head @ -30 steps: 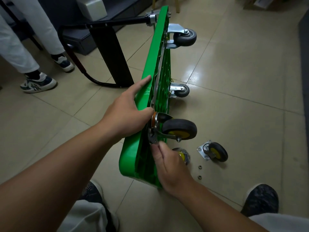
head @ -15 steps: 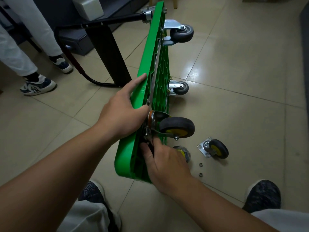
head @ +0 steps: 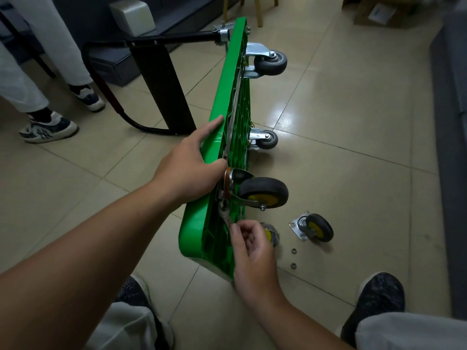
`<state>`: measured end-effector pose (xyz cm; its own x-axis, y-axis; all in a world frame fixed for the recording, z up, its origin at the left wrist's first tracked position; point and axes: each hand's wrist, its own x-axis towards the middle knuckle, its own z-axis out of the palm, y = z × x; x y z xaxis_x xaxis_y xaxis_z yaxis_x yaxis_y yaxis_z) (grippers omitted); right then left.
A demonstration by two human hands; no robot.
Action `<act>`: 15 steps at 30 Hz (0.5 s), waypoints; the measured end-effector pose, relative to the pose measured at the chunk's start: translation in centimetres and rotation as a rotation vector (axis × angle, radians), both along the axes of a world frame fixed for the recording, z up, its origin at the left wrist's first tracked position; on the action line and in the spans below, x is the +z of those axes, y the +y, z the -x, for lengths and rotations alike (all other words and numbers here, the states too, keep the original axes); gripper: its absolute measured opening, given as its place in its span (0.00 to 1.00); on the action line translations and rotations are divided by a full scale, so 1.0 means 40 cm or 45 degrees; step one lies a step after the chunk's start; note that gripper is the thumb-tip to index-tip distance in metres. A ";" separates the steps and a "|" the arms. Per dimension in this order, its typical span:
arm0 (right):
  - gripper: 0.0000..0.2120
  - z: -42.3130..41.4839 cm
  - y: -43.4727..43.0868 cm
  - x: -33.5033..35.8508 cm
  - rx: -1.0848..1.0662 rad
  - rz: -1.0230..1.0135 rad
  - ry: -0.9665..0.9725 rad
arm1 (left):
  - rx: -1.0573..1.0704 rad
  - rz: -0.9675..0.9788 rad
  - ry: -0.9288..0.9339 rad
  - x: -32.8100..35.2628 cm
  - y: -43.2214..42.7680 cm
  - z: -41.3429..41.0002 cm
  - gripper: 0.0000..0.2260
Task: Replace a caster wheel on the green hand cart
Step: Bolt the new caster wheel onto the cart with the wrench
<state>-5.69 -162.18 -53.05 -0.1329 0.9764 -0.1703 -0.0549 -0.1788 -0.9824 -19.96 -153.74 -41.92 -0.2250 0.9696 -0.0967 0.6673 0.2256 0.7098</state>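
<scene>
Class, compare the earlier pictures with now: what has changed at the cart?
The right hand drew back down from the fitted caster, now pinching the wrench at its lower end. The left hand still grips the green hand cart; the loose caster and nuts stayed put.

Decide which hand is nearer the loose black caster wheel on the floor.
Right. Right hand: just left of the loose black caster wheel. Left hand: farther, on the green plastic cart.
</scene>
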 end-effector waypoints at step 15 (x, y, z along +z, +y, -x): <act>0.09 -0.001 0.035 -0.057 0.067 -0.327 -0.111 | 0.017 -0.009 0.062 -0.001 -0.002 -0.008 0.36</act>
<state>-5.65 -160.79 -55.34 -0.1807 0.9811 0.0690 0.0347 0.0764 -0.9965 -19.64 -153.81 -41.94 -0.2420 0.9671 -0.0785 0.6982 0.2297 0.6780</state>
